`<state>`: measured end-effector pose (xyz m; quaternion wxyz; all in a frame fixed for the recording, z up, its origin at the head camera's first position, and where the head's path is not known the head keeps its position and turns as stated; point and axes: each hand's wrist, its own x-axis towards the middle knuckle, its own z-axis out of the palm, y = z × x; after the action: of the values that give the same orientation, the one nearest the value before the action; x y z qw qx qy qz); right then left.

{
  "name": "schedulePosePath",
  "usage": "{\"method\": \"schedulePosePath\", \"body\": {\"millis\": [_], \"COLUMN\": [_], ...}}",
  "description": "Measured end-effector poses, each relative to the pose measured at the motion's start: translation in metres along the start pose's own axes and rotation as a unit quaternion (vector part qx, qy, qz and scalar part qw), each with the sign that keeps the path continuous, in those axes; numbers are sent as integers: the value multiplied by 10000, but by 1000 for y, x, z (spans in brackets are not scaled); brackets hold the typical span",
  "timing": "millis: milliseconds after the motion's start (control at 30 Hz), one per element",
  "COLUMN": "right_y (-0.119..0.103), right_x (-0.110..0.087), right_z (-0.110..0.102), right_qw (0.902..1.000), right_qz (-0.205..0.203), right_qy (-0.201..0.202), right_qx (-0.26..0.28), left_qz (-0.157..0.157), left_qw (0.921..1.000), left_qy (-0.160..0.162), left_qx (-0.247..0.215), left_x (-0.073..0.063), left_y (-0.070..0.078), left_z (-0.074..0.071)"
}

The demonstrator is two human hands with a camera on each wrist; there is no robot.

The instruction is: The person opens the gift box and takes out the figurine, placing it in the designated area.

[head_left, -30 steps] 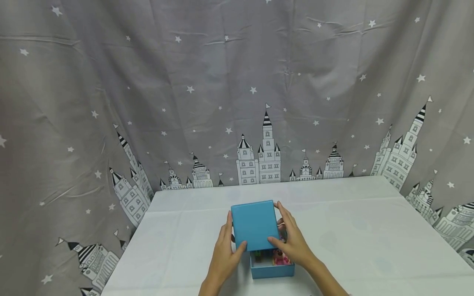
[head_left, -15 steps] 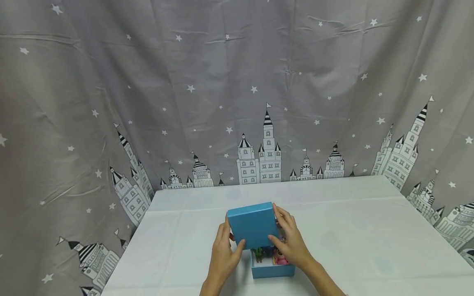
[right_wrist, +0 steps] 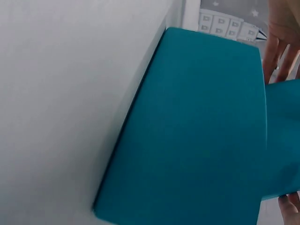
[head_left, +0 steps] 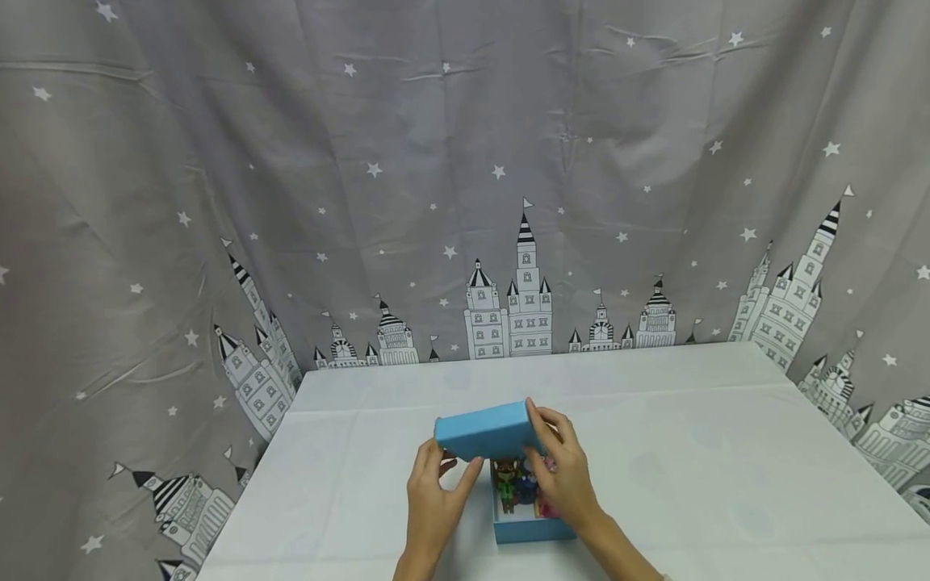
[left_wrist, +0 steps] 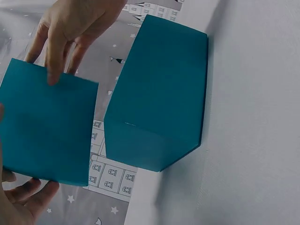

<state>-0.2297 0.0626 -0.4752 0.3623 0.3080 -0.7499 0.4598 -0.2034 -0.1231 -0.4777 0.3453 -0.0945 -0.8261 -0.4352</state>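
A blue square box lid (head_left: pixel 485 431) is held tilted above the matching open box (head_left: pixel 534 531) on the table. My left hand (head_left: pixel 434 502) grips the lid's left side, thumb at its lower edge. On the opposite side, my right hand (head_left: pixel 567 472) grips it with curled fingers. Inside the box stand small toy figures: a brown-headed one in green (head_left: pixel 506 489), a dark blue one (head_left: pixel 526 487) and a pink piece partly behind my right hand. The left wrist view shows the lid (left_wrist: pixel 47 124) apart from the box (left_wrist: pixel 157 89); both hands touch its edges.
The box stands on a white-covered table (head_left: pixel 349 484) close to the near edge. Behind it hangs a grey curtain (head_left: pixel 407 145) printed with stars and castles.
The lid has tipped up and shifted slightly left, so its side face now shows more. More of the toy figures in the box has come into sight. The box has hardly moved.
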Motion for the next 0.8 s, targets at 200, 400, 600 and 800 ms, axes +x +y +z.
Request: {"method": "schedulePosePath", "body": {"millis": [200,400,600,800], "right_y": [-12,-23,-30,-40], "right_x": [2,-1,-4,-3], "right_z": [8,14,20,24], "right_qw": [9999,9990,9963,9923], "right_qz": [38,330,708,818], "right_qy": [123,224,380,619], "right_qx": [41,212,301,694], "left_qz": [-81,-38,-136,181], "left_qw": [9985,9966,9940,9916], "left_qy": [373,691,898,993], "left_qx": [-383,-453,-606,-810], "left_x": [1,3,2,1], "left_y": [3,3,2,-3], "left_z": [-3,-5,-6,-11]}}
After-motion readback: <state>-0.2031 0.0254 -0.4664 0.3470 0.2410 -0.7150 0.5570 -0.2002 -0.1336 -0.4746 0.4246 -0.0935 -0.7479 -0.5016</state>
